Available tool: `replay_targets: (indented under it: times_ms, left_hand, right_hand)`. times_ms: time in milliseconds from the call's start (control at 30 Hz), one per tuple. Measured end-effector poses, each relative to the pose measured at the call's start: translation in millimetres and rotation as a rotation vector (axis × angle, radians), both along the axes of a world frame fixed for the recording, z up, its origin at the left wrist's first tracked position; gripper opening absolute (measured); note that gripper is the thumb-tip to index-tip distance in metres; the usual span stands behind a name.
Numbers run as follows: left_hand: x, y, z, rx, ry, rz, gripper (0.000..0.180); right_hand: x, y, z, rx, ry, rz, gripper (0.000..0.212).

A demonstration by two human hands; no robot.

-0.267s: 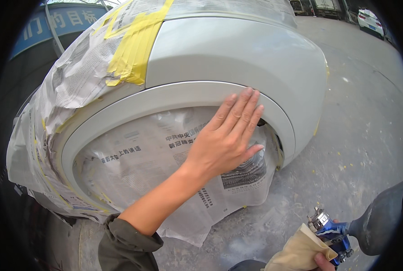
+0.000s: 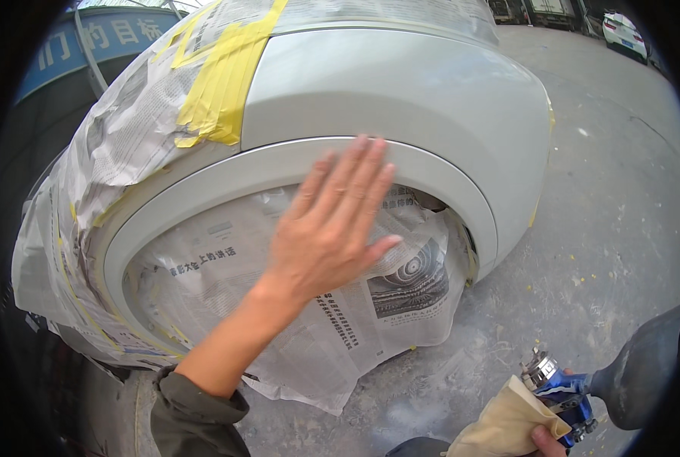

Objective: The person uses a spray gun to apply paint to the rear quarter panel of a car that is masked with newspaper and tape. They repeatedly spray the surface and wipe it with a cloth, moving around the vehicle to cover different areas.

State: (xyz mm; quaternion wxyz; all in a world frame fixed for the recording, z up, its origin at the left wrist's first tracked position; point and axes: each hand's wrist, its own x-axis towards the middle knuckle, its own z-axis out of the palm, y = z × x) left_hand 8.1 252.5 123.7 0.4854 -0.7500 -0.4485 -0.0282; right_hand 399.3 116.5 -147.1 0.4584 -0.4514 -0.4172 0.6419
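Note:
My left hand (image 2: 334,221) is spread flat, its fingertips on the pale grey wheel-arch trim (image 2: 294,161) just below the car's body panel (image 2: 385,84). Its palm lies over the newspaper (image 2: 279,350) that covers the wheel opening. At the lower right, my right hand (image 2: 547,442) is closed round a blue spray gun (image 2: 568,400) with a silver nozzle and a dark cup (image 2: 644,373). A pale yellow cloth (image 2: 500,423) is in the same hand, pressed against the gun. Most of that hand is hidden by the cloth and the frame's edge.
Yellow masking tape (image 2: 222,91) and paper sheeting (image 2: 100,145) cover the car's left part. Concrete floor (image 2: 606,206) stretches to the right. A white car (image 2: 624,34) is parked far off, and a blue sign (image 2: 96,42) hangs at the upper left.
My left hand has slid leftward along the wheel-arch trim, uncovering more of the newspaper's printed picture. The right hand, spray gun and cloth have stayed in place.

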Motion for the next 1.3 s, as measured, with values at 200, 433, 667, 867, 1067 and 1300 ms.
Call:
replay_targets:
  times_ms: [200, 433, 667, 867, 1067, 1300]
  left_hand:
    - [-41, -43, 22, 0.146, 0.024, 0.150, 0.071]
    - [-99, -104, 23, 0.341, -0.064, 0.274, 0.064]
    - [-108, -112, 11, 0.450, -0.242, 0.273, 0.068]
    - [-56, -58, 5, 0.183, -0.261, 0.030, 0.075]
    - [-83, -67, 21, 0.184, -0.160, 0.004, 0.073]
    - [-174, -152, 16, 0.423, -0.223, 0.299, 0.071]
  right_hand:
    - [-2, -4, -4, -0.013, 0.010, 0.006, 0.037]
    - [-7, 3, -6, 0.003, -0.002, 0.085, 0.036]
    - [-9, 16, 2, 0.038, 0.010, 0.082, 0.037]
    - [-19, 23, 12, 0.074, 0.021, 0.075, 0.038]
    - [-28, 25, 24, 0.117, 0.046, 0.047, 0.039]
    - [-35, 19, 31, 0.148, 0.093, -0.022, 0.040]
